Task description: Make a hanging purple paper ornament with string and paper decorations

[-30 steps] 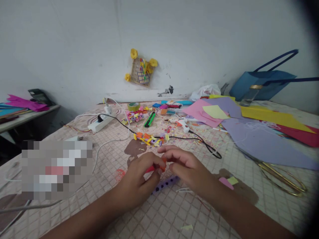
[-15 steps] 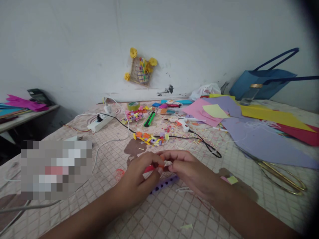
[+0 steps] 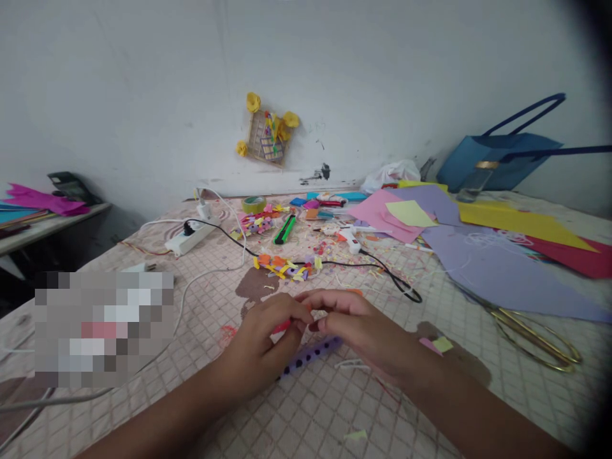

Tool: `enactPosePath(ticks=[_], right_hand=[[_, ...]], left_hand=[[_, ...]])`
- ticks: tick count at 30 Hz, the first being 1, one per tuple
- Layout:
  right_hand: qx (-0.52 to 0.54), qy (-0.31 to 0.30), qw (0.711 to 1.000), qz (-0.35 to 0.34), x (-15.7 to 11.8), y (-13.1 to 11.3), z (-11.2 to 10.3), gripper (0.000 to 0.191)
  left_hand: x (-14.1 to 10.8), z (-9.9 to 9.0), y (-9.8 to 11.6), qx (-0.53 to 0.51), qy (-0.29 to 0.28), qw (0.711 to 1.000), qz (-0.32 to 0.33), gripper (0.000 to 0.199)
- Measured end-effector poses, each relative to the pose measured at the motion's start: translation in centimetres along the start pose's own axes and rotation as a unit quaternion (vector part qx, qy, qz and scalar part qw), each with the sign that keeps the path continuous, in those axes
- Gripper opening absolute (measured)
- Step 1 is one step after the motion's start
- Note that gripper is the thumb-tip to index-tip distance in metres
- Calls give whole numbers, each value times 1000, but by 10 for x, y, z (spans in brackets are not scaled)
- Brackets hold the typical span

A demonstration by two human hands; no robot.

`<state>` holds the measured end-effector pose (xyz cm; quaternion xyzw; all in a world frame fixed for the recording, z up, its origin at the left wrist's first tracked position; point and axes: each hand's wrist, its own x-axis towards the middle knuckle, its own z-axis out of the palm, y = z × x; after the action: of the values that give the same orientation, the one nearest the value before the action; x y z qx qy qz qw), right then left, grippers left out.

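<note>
My left hand (image 3: 265,335) and my right hand (image 3: 356,324) meet at the fingertips over the middle of the table. Between the left thumb and fingers is a small orange-red strip (image 3: 281,327), largely hidden, probably paper. My right hand's fingers are curled and closed around its other end, where a dark red bit shows. Just below them, a purple strip with a row of black dots (image 3: 313,356) lies on the patterned cloth (image 3: 287,421), partly covered by my left hand. Beyond my hands sits a bundle of orange, yellow and purple paper pieces (image 3: 284,266).
A white glue gun (image 3: 351,240) trails a black cord. Nearby lie a green cutter (image 3: 285,229), tape roll (image 3: 253,204) and paper scraps. Coloured sheets (image 3: 497,268) and gold-handled scissors (image 3: 535,338) are right. A power strip (image 3: 191,237) and white cables lie left.
The whole view has shifted slightly. An orange piece now shows on the cloth behind my right hand. My fingers keep nearly the same closed pose around the orange-red strip.
</note>
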<state>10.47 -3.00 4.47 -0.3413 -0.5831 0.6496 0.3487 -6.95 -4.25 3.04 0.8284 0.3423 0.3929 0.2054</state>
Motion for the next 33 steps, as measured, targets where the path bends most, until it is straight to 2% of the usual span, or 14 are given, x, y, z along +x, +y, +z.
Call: enactPosePath(ticks=[7, 13, 18, 21, 25, 29, 33], right_hand=[[1, -4, 1000, 8, 1, -2, -1, 32], [5, -10, 1000, 9, -1, 0, 0, 30], [-53, 5, 999, 0, -1, 2, -2, 26], [-102, 18, 994, -34, 2, 2, -3, 23], [-143, 51, 982, -111, 6, 6, -6, 27], [-184, 76, 970, -140, 8, 10, -10, 31], [-299, 56, 938, -165, 5, 5, -15, 33]], left_hand=[[-1, 0, 1, 9, 6, 1000, -1, 22], [0, -1, 3, 22, 13, 999, -27, 18], [0, -1, 3, 29, 21, 999, -31, 18], [0, -1, 4, 32, 21, 999, -24, 19], [2, -1, 5, 35, 23, 999, -19, 17], [1, -1, 6, 44, 22, 998, -27, 15], [1, -3, 7, 44, 30, 998, -25, 14]])
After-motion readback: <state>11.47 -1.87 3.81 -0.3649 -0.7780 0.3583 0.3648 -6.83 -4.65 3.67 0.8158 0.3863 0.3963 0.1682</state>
